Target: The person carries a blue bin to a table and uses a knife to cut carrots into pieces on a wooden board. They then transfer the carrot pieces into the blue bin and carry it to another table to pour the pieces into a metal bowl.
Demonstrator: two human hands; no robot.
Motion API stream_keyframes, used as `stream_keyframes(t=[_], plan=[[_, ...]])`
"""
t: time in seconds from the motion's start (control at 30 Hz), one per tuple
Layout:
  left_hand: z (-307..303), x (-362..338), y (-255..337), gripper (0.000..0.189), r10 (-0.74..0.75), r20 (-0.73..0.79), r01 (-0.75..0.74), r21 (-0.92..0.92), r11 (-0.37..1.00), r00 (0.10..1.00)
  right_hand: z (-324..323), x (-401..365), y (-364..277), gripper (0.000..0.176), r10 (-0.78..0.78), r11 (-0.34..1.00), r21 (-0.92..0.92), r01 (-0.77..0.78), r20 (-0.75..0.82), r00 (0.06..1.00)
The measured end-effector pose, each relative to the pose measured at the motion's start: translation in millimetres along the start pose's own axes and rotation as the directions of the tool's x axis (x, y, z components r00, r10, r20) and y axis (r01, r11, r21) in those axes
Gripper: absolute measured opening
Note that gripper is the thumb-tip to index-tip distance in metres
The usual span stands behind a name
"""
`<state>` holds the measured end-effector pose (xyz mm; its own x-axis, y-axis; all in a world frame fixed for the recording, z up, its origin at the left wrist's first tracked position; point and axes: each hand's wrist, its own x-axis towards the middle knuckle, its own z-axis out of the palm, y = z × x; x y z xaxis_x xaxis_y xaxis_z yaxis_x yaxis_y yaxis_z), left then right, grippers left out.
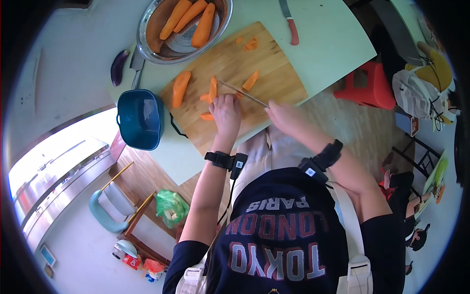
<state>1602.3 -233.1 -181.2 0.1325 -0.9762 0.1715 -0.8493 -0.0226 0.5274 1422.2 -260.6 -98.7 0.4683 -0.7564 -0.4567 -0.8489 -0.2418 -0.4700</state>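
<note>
My right hand [283, 116] is closed round the handle of a knife [245, 94], its blade reaching left across the wooden cutting board [289, 81]. On the board, my left hand [226, 111] has its fingers bent down over a carrot piece [213, 88]. Smaller carrot bits lie around and partly under those fingers. A larger carrot chunk [181, 89] rests at the board's left side. To the right of the blade tip sits another cut carrot piece [250, 81]. Small carrot scraps [250, 44] lie near the far edge.
A metal colander [147, 53] with whole carrots stands at the back left. Left of the board are a blue plastic basin [140, 120], an eggplant [118, 67] and a cleaver [137, 63]. A red-handled knife [293, 30] lies far right on the table. A red stool [367, 88] stands beyond the table.
</note>
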Motion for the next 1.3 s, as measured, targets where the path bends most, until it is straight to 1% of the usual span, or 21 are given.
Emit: stream_keyframes(t=[0.03,0.13,0.2,0.23,0.37,0.43,0.5,0.53,0.6,0.67,0.7,0.73,0.77,0.83,0.87,0.93,1.03,1.17,1.23,1.27,1.3], plan=[[0,-2,0,0.009,0.003,-0.048,-0.001,0.031,1.0,0.999,-14,-2,-2,0.016,-0.002,1.0,0.0,0.002,0.003,1.0],[-4,-6,-1,0.013,-0.048,-0.052,0.049,0.019,0.999,0.998,-39,11,6,0.018,-0.01,0.996,-0.087,0.008,-0.018,1.0],[-5,-10,0,0.013,-0.012,-0.041,0.013,0.022,1.0,0.999,-45,40,21,0.022,-0.282,0.951,-0.198,0.239,-0.227,0.932],[-5,-12,1,0.012,0.026,-0.03,-0.025,0.025,0.999,0.999,-44,55,27,0.022,-0.284,0.95,-0.198,0.241,-0.228,0.931],[-7,-21,1,0.012,-0.002,-0.002,0.001,-0.017,1.0,1.0,-23,101,39,0.026,-0.412,0.899,-0.271,0.344,-0.256,0.875],[-10,-24,0,0.013,0.0,-0.041,0.0,-0.008,1.0,0.999,-17,104,46,0.027,-0.447,0.882,-0.298,0.366,-0.279,0.85],[-17,-25,1,0.013,-0.009,-0.027,0.009,-0.018,1.0,1.0,-21,97,53,0.023,-0.52,0.851,-0.312,0.422,-0.399,0.755],[-20,-25,1,0.014,-0.014,-0.017,0.013,-0.028,1.0,1.0,-27,91,59,0.023,-0.521,0.85,-0.312,0.423,-0.39,0.759],[-24,-26,2,0.015,-0.024,-0.042,0.024,-0.02,1.0,0.999,-43,76,81,0.016,-0.255,0.957,-0.06,0.284,-0.64,0.725],[-26,-28,1,0.016,-0.03,-0.07,0.029,-0.008,1.0,0.997,-52,57,120,0.013,0.027,0.997,0.079,0.022,-0.569,0.822],[-26,-28,0,0.016,-0.04,-0.063,0.039,-0.014,0.999,0.997,-53,49,133,0.015,0.245,0.96,0.232,-0.157,-0.424,0.872],[-27,-28,0,0.016,-0.049,-0.054,0.048,-0.02,0.999,0.997,-50,42,143,0.017,0.442,0.87,0.351,-0.347,-0.242,0.863],[-28,-28,0,0.016,-0.049,-0.056,0.047,-0.02,0.999,0.997,-43,39,155,0.017,0.441,0.871,0.35,-0.346,-0.244,0.864],[-28,-27,1,0.016,-0.054,-0.021,0.054,-0.013,0.998,0.998,-26,35,173,0.026,0.475,0.751,0.554,-0.358,-0.079,0.877],[-28,-26,2,0.016,-0.053,-0.02,0.053,-0.012,0.999,0.998,-24,34,171,0.026,0.475,0.75,0.556,-0.358,-0.078,0.876],[-28,-25,1,0.015,-0.039,-0.023,0.039,-0.011,0.999,0.999,-16,33,167,0.031,0.439,0.615,0.74,-0.274,-0.033,0.898],[-27,-20,-2,0.016,-0.04,0.003,0.04,-0.027,0.999,0.999,-24,29,150,0.023,0.513,0.521,0.782,-0.342,0.034,0.858],[-27,-15,-5,0.016,-0.016,-0.009,0.015,-0.036,0.999,1.0,-32,6,163,0.019,0.537,0.49,0.81,-0.321,0.009,0.844],[-27,-14,-3,0.016,-0.038,-0.003,0.038,-0.046,0.998,0.999,-35,-25,188,0.028,0.462,0.499,0.812,-0.304,0.048,0.886],[-26,-13,-2,0.016,-0.035,-0.002,0.035,-0.057,0.998,0.999,-33,-45,193,0.02,0.448,0.455,0.845,-0.28,0.054,0.892],[-26,-13,-2,0.016,-0.023,-0.01,0.022,-0.049,0.999,1.0,0,-74,257,0.021,0.209,0.891,0.38,-0.248,0.142,0.968]])
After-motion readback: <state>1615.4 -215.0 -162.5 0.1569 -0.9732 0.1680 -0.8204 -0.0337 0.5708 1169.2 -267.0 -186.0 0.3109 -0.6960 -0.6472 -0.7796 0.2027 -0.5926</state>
